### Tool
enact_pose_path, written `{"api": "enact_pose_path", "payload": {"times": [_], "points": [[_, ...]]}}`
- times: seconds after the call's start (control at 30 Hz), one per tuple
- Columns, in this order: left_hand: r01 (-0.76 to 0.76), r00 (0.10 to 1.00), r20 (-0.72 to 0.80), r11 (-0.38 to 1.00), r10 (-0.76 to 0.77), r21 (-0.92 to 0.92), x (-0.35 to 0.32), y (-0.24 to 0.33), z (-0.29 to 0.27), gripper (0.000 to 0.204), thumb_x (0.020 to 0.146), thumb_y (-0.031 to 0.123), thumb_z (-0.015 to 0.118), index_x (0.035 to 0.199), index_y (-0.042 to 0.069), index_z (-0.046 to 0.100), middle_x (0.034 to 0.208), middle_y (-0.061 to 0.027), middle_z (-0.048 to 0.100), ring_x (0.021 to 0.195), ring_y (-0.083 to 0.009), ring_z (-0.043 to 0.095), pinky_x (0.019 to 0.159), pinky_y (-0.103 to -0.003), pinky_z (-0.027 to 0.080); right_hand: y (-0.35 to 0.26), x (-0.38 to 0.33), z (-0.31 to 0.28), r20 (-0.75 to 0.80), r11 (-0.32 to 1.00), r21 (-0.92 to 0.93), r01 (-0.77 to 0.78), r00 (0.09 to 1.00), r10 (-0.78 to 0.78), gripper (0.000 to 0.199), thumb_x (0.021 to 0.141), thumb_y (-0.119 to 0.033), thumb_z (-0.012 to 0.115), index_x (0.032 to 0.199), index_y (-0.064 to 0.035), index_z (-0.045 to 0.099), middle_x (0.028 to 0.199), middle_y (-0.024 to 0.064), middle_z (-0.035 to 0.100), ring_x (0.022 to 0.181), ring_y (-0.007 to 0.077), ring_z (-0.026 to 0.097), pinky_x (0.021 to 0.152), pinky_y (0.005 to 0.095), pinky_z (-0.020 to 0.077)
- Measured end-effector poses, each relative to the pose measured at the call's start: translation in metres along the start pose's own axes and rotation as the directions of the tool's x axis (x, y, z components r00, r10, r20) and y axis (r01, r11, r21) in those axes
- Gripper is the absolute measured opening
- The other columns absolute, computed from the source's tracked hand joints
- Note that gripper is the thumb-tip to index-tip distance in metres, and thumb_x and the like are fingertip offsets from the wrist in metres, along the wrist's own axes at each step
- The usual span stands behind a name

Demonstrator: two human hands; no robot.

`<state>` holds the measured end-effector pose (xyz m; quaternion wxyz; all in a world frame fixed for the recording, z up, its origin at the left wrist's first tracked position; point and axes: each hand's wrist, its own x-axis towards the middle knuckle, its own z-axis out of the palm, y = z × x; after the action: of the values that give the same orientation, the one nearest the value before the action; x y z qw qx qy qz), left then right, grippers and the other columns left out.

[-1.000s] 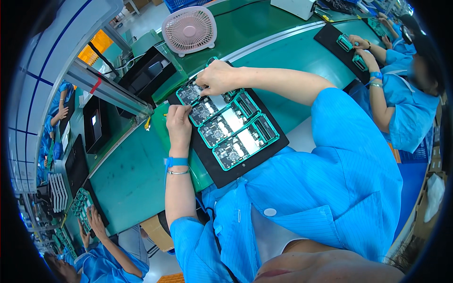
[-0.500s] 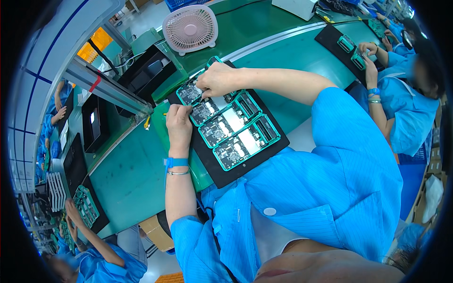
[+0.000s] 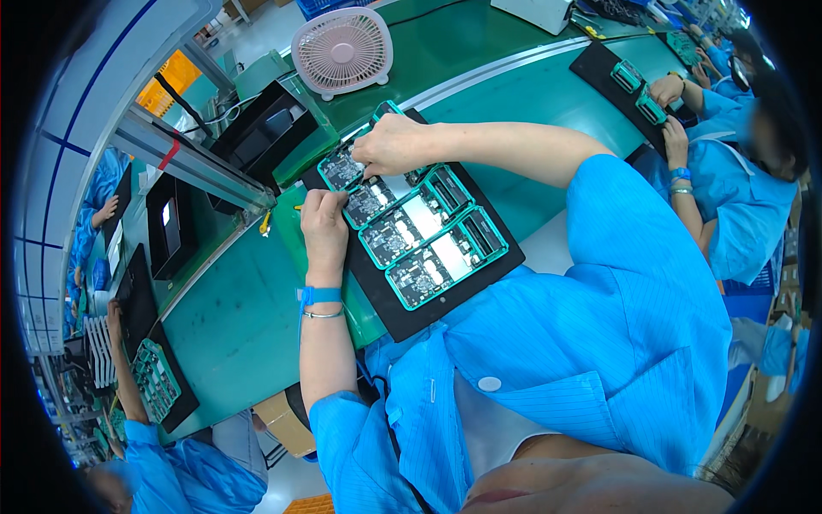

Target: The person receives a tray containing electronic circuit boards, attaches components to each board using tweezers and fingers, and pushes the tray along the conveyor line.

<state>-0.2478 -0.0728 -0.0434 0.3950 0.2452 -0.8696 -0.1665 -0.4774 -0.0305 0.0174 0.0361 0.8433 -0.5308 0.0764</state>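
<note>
Working the far-left teal-framed circuit board [image 3: 342, 169] on the black tray [image 3: 402, 315]: right hand [image 3: 392, 144] curled closed over it, left hand [image 3: 324, 224] pinching a small tool, best kept steady and low.

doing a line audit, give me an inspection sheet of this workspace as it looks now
surface: green bench mat beside a green conveyor belt.
job's things: black tray carrying teal frames with circuit boards in a row.
clutter: small yellow item on the mat's edge; what it is cannot be told.
hands: left hand rests at the tray's left edge, fingers curled, its hold unclear; right hand is closed over the far frame. Blue wrist strap and bangle on the left wrist.
cables: dark cables run behind the black box.
surroundings: pale desk fan; a co-worker's hands at another tray on the right; another person lower left.
</note>
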Motion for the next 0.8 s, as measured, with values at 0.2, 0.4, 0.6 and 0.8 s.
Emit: {"api": "enact_pose_path", "payload": {"times": [0.2,0.4,0.6,0.8], "points": [[0.003,1.000,0.002,1.000,-0.003,-0.002,-0.0005,-0.0011,0.0011,0.009,0.084,-0.004,0.068,0.090,0.003,0.070,0.086,-0.0099,0.061,0.081,-0.0295,0.062,0.072,-0.039,0.050,0.0000,-0.0019,0.0025,-0.044,1.000,0.004,0.011,0.999,-0.011,0.028,0.084,-0.034,0.073,0.087,-0.0067,0.066,0.086,0.0068,0.067,0.075,0.0310,0.070,0.063,0.0438,0.0545],[-0.002,1.000,0.002,1.000,0.002,0.002,-0.0008,-0.0013,0.0007,0.011,0.084,-0.005,0.068,0.090,0.004,0.070,0.086,-0.0097,0.061,0.081,-0.0292,0.061,0.072,-0.039,0.050,-0.0013,-0.0020,0.0019,-0.059,0.999,-0.031,0.020,0.998,-0.021,0.027,0.084,-0.033,0.073,0.088,-0.0066,0.067,0.087,0.0068,0.067,0.073,0.0308,0.070,0.062,0.0435,0.0549],[-0.007,1.000,0.003,1.000,0.007,0.004,-0.0004,-0.0005,0.0009,0.011,0.083,-0.005,0.068,0.090,0.004,0.070,0.086,-0.0094,0.061,0.081,-0.0289,0.061,0.072,-0.039,0.049,-0.0007,0.0002,-0.0010,0.009,1.000,0.013,-0.006,1.000,0.005,0.027,0.084,-0.032,0.073,0.089,-0.0070,0.068,0.088,0.0064,0.068,0.075,0.0306,0.070,0.064,0.0437,0.0552],[-0.027,1.000,0.009,1.000,0.027,0.004,0.0002,-0.0015,0.0008,0.011,0.084,-0.004,0.069,0.090,0.005,0.070,0.086,-0.0088,0.061,0.081,-0.0284,0.061,0.073,-0.039,0.049,0.0001,0.0007,-0.0021,0.051,0.997,0.063,-0.053,0.997,0.050,0.026,0.083,-0.033,0.073,0.086,-0.0076,0.067,0.085,0.0058,0.068,0.077,0.0311,0.070,0.066,0.0441,0.0548]]}}
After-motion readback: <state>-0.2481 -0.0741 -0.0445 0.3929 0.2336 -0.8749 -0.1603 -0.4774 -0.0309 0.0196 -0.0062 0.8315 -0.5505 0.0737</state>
